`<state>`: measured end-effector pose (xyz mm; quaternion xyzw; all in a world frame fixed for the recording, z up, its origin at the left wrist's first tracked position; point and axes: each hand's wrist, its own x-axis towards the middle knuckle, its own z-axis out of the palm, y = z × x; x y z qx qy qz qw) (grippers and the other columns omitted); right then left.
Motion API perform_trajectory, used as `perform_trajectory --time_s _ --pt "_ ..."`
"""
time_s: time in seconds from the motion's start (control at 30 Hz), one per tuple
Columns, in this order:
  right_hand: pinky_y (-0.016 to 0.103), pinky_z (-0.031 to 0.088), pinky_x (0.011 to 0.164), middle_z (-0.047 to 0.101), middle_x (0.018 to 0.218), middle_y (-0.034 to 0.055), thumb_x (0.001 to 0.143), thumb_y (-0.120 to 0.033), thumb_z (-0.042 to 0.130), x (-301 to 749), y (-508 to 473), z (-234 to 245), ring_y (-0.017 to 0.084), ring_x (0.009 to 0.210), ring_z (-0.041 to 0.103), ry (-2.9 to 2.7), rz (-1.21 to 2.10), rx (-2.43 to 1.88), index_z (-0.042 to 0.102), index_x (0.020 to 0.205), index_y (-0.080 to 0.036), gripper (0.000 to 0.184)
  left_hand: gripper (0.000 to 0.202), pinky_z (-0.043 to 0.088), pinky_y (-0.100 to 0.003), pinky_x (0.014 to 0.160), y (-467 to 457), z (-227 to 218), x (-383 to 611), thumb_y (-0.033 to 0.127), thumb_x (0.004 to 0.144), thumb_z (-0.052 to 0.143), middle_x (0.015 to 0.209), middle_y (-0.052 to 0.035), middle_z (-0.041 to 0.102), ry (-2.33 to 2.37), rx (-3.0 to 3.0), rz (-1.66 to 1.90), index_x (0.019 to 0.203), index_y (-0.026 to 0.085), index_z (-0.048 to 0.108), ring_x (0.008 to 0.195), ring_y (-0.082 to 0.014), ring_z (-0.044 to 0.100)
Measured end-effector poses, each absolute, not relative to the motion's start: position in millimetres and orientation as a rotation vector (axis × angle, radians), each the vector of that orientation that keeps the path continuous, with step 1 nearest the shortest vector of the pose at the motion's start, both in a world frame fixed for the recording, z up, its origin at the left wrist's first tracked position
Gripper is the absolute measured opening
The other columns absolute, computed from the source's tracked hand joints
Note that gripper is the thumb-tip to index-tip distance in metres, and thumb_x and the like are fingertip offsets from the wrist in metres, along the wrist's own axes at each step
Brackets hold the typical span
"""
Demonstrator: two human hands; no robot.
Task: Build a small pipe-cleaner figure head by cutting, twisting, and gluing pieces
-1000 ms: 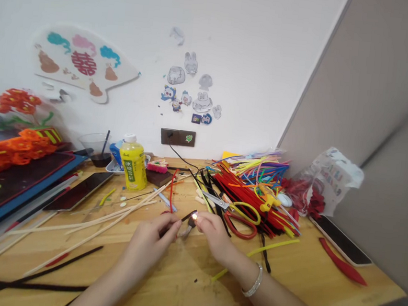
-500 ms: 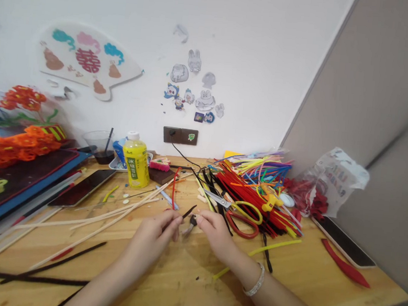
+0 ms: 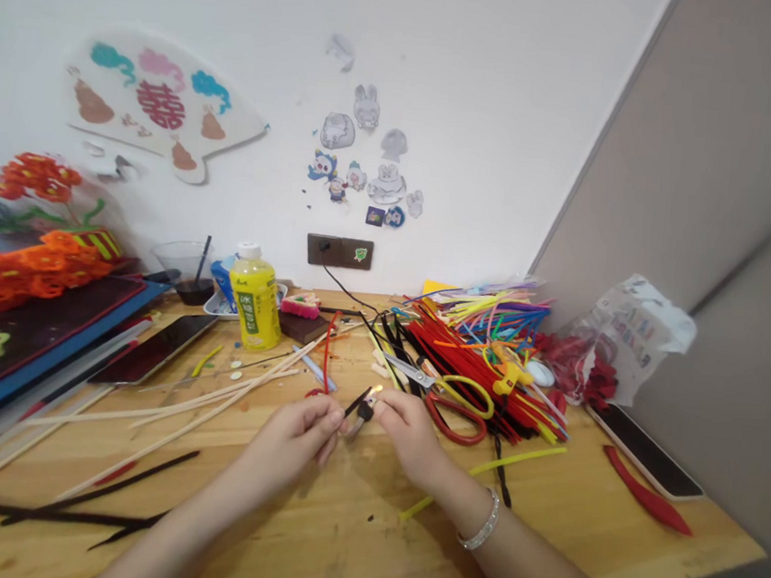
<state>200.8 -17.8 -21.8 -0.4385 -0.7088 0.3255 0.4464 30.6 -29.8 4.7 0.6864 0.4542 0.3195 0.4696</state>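
My left hand [image 3: 292,444] pinches a thin black stem [image 3: 356,403], its tip pointing up and to the right. My right hand [image 3: 409,434] holds a small metal lighter [image 3: 363,414] between its fingers, partly hidden by them. A small flame [image 3: 377,389] burns at the top of the lighter, right beside the black tip. Both hands hover close together above the wooden table [image 3: 348,540]. A silver bracelet [image 3: 482,521] circles my right wrist.
Behind my right hand lie scissors [image 3: 418,376], a heap of coloured pipe cleaners [image 3: 481,357] and a yellow bottle [image 3: 254,305]. Long wooden sticks [image 3: 197,407] spread to the left, and orange pipe-cleaner flowers [image 3: 25,272] sit on a dark board.
A small flame shows at the lighter again, absent in the previous frame. My hands have drawn closer together, and the view has shifted slightly.
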Motion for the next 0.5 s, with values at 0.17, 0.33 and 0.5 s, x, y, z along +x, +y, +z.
perform_trajectory --time_s 0.17,0.33,0.5 --pt "0.022 0.029 0.055 0.040 0.055 -0.0044 0.080 -0.032 0.043 201.2 -15.8 -24.7 0.010 0.057 0.037 -1.770 0.775 -1.114 0.043 0.056 -0.018 0.028 0.044 0.028 -0.021 0.047 -29.2 8.3 30.8 0.062 0.071 0.042 0.045 0.0070 0.040 1.123 1.694 0.782 0.058 0.020 0.043 0.044 -0.0097 0.035" --pt "0.022 0.027 0.054 0.038 0.056 -0.0050 0.080 -0.033 0.043 202.5 -14.5 -26.6 0.010 0.055 0.035 -1.743 0.738 -1.148 0.039 0.056 -0.018 0.029 0.047 0.028 -0.022 0.046 -30.8 10.5 31.7 0.065 0.068 0.042 0.045 0.0070 0.039 1.146 1.693 0.779 0.055 0.020 0.041 0.043 -0.0094 0.034" --pt "0.022 0.027 0.053 0.037 0.056 -0.0051 0.078 -0.033 0.044 205.4 -14.3 -25.1 0.010 0.055 0.034 -1.726 0.734 -1.162 0.037 0.055 -0.019 0.029 0.047 0.024 -0.021 0.046 -32.1 9.0 30.5 0.064 0.069 0.043 0.047 0.0079 0.035 1.138 1.685 0.760 0.056 0.019 0.042 0.045 -0.0083 0.031"
